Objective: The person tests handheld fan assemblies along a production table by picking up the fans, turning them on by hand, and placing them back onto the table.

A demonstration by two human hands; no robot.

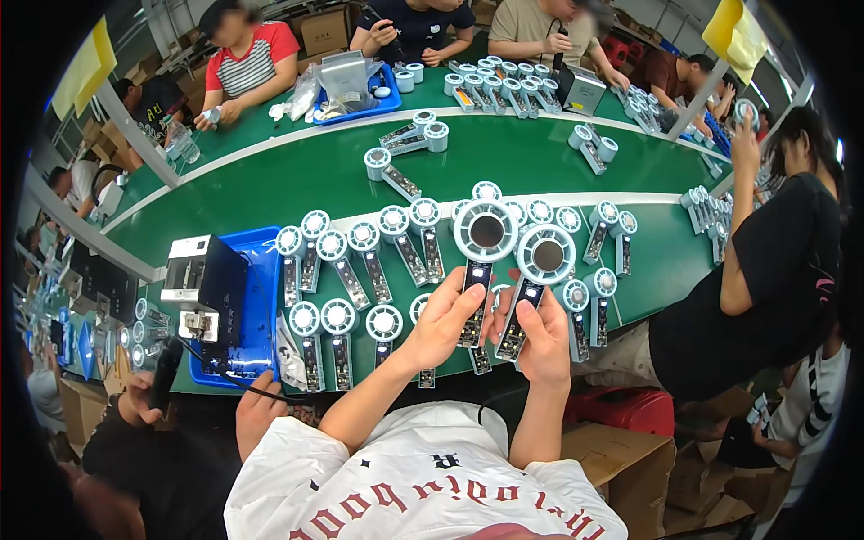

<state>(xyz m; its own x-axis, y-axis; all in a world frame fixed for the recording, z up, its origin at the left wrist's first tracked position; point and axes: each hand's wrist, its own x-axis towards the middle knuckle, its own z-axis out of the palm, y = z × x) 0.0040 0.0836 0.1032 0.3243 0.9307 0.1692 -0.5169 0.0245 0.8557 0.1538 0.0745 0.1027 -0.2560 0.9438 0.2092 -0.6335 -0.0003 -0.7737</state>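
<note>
My left hand (445, 317) is closed round the handle of a pale blue handheld fan (486, 232), its round head up and a dark disc at its centre. The handle is uncovered and shows a circuit board. My right hand (544, 342) grips a second handheld fan (547, 256) of the same kind by its handle, just to the right. The two fans are held side by side above the green bench, heads close together. Around them several more unfinished fans (338, 317) lie in rows with their boards showing.
To the left, a black and silver machine (193, 279) stands in a blue tray (261, 261). Beside it a co-worker's hand holds a black corded tool (165, 371). A green belt (504, 157) carries more fans. Another person (747, 261) stands close at right; cardboard boxes (621, 459) sit below.
</note>
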